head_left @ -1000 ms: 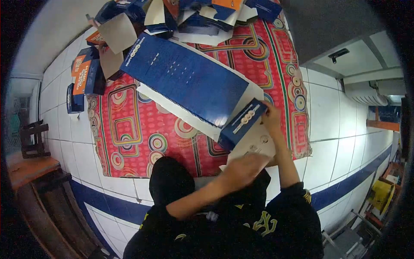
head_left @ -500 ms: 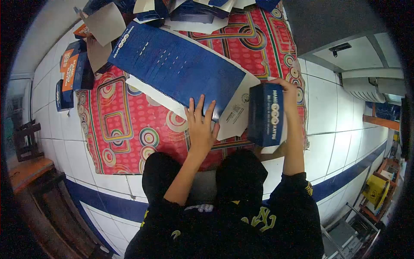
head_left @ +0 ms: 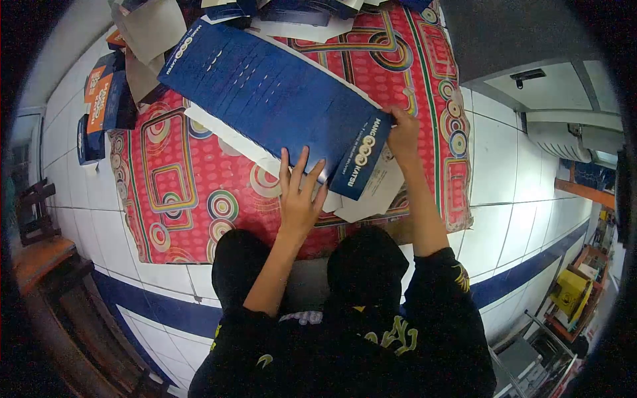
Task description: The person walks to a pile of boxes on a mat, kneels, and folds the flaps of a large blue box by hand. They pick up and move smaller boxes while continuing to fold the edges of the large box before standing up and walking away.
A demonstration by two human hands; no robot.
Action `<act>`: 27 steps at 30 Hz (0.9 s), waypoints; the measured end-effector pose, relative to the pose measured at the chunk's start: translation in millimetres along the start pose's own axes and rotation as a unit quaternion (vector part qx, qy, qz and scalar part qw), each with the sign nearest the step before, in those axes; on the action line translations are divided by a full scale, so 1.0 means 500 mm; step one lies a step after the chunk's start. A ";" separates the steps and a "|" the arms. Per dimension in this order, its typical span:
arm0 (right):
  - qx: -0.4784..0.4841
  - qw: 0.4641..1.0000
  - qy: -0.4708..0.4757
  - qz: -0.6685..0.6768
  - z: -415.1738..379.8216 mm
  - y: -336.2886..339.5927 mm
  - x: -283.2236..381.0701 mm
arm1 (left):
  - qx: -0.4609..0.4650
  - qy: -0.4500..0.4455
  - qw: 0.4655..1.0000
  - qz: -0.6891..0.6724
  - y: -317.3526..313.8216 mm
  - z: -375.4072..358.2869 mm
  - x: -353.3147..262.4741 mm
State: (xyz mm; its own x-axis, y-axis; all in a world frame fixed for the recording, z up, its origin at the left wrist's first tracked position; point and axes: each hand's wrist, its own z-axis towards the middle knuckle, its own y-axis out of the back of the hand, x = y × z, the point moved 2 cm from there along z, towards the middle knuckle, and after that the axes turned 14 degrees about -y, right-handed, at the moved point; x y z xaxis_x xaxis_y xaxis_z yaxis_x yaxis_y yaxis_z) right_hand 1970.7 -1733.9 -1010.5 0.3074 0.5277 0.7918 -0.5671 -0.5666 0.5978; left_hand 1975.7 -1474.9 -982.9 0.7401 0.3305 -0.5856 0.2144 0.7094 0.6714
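Note:
A long blue cardboard box blank (head_left: pixel 265 86) with white and gold lettering lies flat and slanted across the red patterned mat. My left hand (head_left: pixel 300 199) rests palm down on its lower edge, fingers spread. At the blank's right end, my right hand (head_left: pixel 403 136) pinches the upper corner of the lettered end panel; its thumb is partly hidden. Rows of short slits run across the blank's left half. Below the end panel, pale cardboard with small print (head_left: pixel 375 196) shows, and another white edge sticks out along the blank's lower side.
Folded blue and orange boxes (head_left: pixel 109 99) stand at the mat's left edge, beside open pale flaps (head_left: pixel 156 33). More blue boxes (head_left: pixel 292 13) lie at the back. The red mat (head_left: pixel 252 212) sits on white floor tiles. A wooden bench (head_left: pixel 50 265) is at left.
My right hand has moved up and left, bringing the raised end panel down flat against the blank. My left hand stays spread on the cardboard. The view has shifted slightly.

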 end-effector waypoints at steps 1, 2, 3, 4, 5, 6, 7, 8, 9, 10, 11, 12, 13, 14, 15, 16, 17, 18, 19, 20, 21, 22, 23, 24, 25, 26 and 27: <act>0.003 1.000 0.001 -0.001 -0.003 -0.003 0.002 | 0.002 0.001 1.000 -0.005 0.000 0.002 0.003; -0.016 1.000 -0.004 -0.004 -0.009 -0.005 -0.001 | 0.004 0.002 1.000 -0.010 0.002 0.002 0.002; -0.034 0.999 -0.010 -0.005 -0.014 -0.007 -0.004 | 0.003 0.005 1.000 -0.010 0.004 0.002 -0.002; -0.032 0.999 -0.010 -0.005 -0.019 -0.008 -0.007 | -0.005 0.012 1.000 0.012 0.006 0.003 -0.007; -0.032 0.999 0.001 -0.032 -0.023 -0.007 -0.003 | -0.014 0.017 0.999 0.033 0.007 0.004 -0.012; -0.033 0.998 0.013 -0.060 -0.029 -0.006 0.001 | -0.015 0.018 0.999 0.033 0.006 0.003 -0.016; -0.032 0.998 0.013 -0.060 -0.037 -0.003 0.004 | -0.014 0.028 0.999 0.042 0.004 0.000 -0.020; -0.028 0.998 0.004 -0.051 -0.047 0.003 0.025 | -0.014 0.039 0.998 0.051 0.003 -0.002 -0.022; -0.024 0.999 -0.005 -0.042 -0.060 0.007 0.042 | -0.015 0.040 0.998 0.052 0.002 -0.005 -0.021; -0.023 0.999 -0.004 -0.041 -0.076 0.010 0.053 | -0.013 0.040 0.998 0.052 -0.001 -0.008 -0.019; -0.064 0.997 -0.006 -0.039 -0.094 0.018 0.063 | -0.011 0.041 0.998 0.052 -0.003 -0.011 -0.016; -0.106 0.994 -0.009 -0.037 -0.116 0.027 0.071 | -0.012 0.043 0.998 0.054 -0.004 -0.015 -0.012; -0.104 0.994 -0.007 -0.037 -0.147 0.036 0.077 | -0.027 0.041 0.998 0.034 -0.006 -0.019 -0.008; -0.048 0.996 0.064 -0.045 -0.185 0.044 0.087 | -0.040 0.040 0.998 0.013 -0.007 -0.023 -0.006; 0.009 0.989 0.134 -0.055 -0.212 0.049 0.096 | -0.040 0.044 0.998 0.012 -0.008 -0.025 -0.005; 0.011 0.990 0.132 -0.056 -0.227 0.046 0.101 | -0.050 0.033 0.998 0.013 -0.010 -0.026 -0.003; 0.067 0.974 0.197 -0.089 -0.244 0.030 0.119 | -0.059 0.021 0.998 0.014 -0.009 -0.025 -0.004; 0.121 0.950 0.260 -0.121 -0.255 0.018 0.131 | -0.058 0.021 0.998 0.011 -0.008 -0.024 -0.006; 0.121 0.950 0.260 -0.122 -0.256 0.011 0.127 | -0.059 0.013 0.998 0.014 -0.005 -0.022 -0.007; 0.095 0.947 0.271 -0.143 -0.254 -0.002 0.117 | -0.061 0.004 0.998 0.018 -0.001 -0.020 -0.008; 0.069 0.943 0.283 -0.162 -0.251 -0.014 0.111 | -0.062 0.003 0.998 0.021 -0.001 -0.020 -0.005; 0.069 0.943 0.285 -0.159 -0.255 -0.023 0.106 | -0.062 -0.003 0.998 0.021 -0.004 -0.021 -0.003; 0.065 0.947 0.278 -0.145 -0.259 -0.027 0.108 | -0.061 -0.008 0.998 0.020 -0.003 -0.020 -0.002; 0.062 0.952 0.270 -0.132 -0.263 -0.028 0.109 | -0.061 -0.006 0.998 0.021 -0.002 -0.021 0.000; 0.064 0.952 0.269 -0.132 -0.268 -0.031 0.108 | -0.065 -0.012 0.998 0.017 -0.003 -0.021 0.001; 0.055 0.955 0.257 -0.134 -0.272 -0.033 0.113 | -0.070 -0.018 0.997 0.011 -0.006 -0.021 0.000; 0.046 0.959 0.245 -0.136 -0.276 -0.035 0.117 | -0.070 -0.017 0.997 0.009 -0.007 -0.021 -0.001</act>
State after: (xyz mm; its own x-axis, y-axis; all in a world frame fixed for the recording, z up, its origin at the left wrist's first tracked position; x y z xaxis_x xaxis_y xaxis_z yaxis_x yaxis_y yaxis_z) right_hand 1892.9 -1605.7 -991.7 0.0248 0.8851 0.4648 -0.4395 -0.4080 0.8002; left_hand 1968.0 -1471.1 -989.6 0.7647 0.3239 -0.5570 0.1126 0.7840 0.6105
